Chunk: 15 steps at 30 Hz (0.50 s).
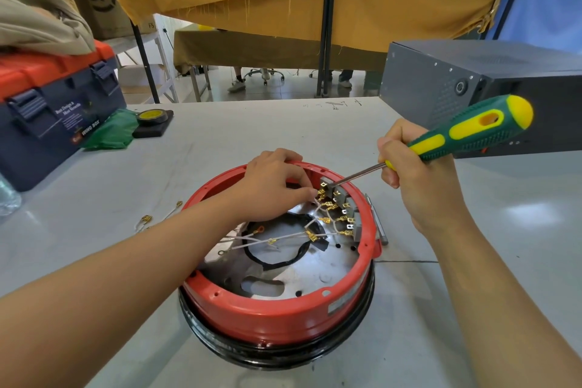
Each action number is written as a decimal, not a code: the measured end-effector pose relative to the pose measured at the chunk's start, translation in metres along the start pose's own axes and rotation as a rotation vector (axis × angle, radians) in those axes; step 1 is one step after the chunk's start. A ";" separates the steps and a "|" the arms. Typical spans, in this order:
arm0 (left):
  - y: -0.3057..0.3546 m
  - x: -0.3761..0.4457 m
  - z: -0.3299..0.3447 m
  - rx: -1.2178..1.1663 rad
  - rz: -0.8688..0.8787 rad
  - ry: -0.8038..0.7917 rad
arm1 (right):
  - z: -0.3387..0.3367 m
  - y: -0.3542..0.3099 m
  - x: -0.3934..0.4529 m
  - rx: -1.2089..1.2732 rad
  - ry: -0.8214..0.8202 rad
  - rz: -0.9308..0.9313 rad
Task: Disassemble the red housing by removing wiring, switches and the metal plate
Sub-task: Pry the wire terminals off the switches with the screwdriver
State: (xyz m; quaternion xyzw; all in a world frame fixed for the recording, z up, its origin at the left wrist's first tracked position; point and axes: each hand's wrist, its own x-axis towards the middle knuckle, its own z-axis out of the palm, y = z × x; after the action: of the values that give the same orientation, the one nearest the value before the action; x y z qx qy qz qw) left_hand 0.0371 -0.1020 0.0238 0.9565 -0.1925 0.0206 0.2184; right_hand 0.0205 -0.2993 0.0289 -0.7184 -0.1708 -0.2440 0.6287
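Observation:
The round red housing [283, 315] lies open side up on the table, on a black ring. Inside it sit a shiny metal plate [318, 268], white wires [283, 237] with brass terminals, and a row of grey switches [345, 201] along the far right wall. My left hand [274, 186] rests on the far rim and pinches a white wire's terminal at the switches. My right hand [419, 179] grips a green and yellow screwdriver [466, 129]; its tip touches the topmost switch.
A blue and orange toolbox [53, 110] stands at the left, with green cloth and a tape roll [153, 116] beside it. A grey metal box [472, 79] stands at the right. Loose wires [157, 217] lie left of the housing; a slim metal tool [378, 224] lies right of it.

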 end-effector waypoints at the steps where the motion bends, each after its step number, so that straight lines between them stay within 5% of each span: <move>1: 0.001 0.001 0.001 0.002 -0.009 -0.005 | 0.000 0.000 0.000 0.006 -0.001 0.001; 15: 0.002 0.005 0.002 -0.078 -0.072 -0.011 | 0.007 0.010 0.000 0.120 0.051 0.149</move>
State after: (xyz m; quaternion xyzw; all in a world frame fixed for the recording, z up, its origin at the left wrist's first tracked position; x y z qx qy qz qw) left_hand 0.0409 -0.1059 0.0235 0.9537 -0.1598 0.0000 0.2548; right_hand 0.0269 -0.2939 0.0205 -0.6839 -0.1150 -0.2041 0.6910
